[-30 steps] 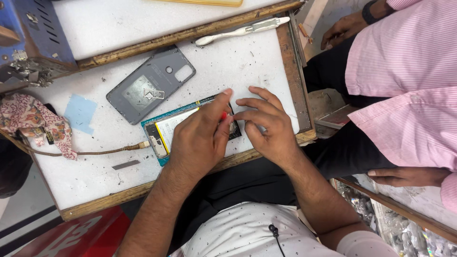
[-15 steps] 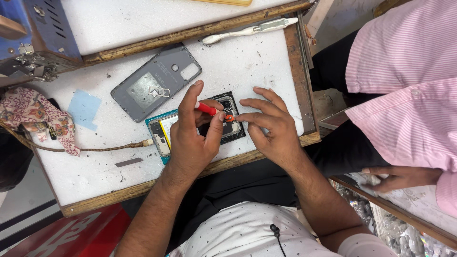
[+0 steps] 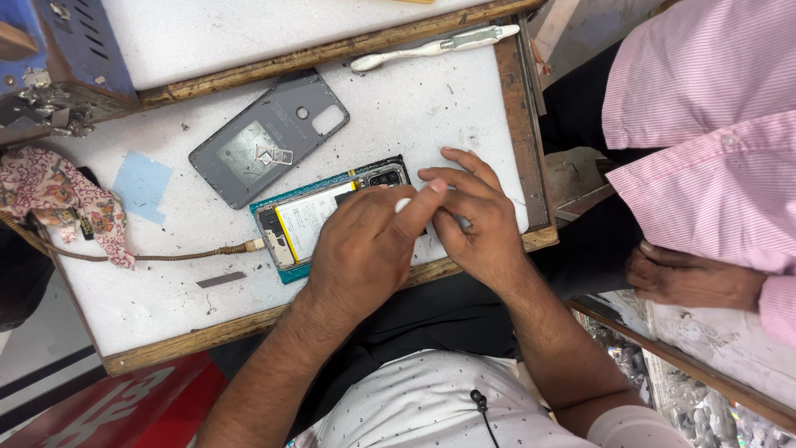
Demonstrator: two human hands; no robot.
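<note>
One opened phone (image 3: 311,217) lay on the white worktop (image 3: 166,290) inside its wooden frame, back cover removed, the pale battery showing in its shell and a braided cable (image 3: 166,254) plugged into its lower end. The left hand (image 3: 365,249) rested curled over the phone's right half, forefinger stretched towards the right hand (image 3: 468,217), whose fingers were pinched narrow beside the phone's top edge; what they gripped was too small to tell. One grey back cover (image 3: 269,137) lay just above, inner face up, with two small metal trays resting in it. One white toothbrush (image 3: 435,46) lay at the far edge, one patterned cloth (image 3: 58,199) at the left. Another person's hand (image 3: 688,278) rested nearby.
</note>
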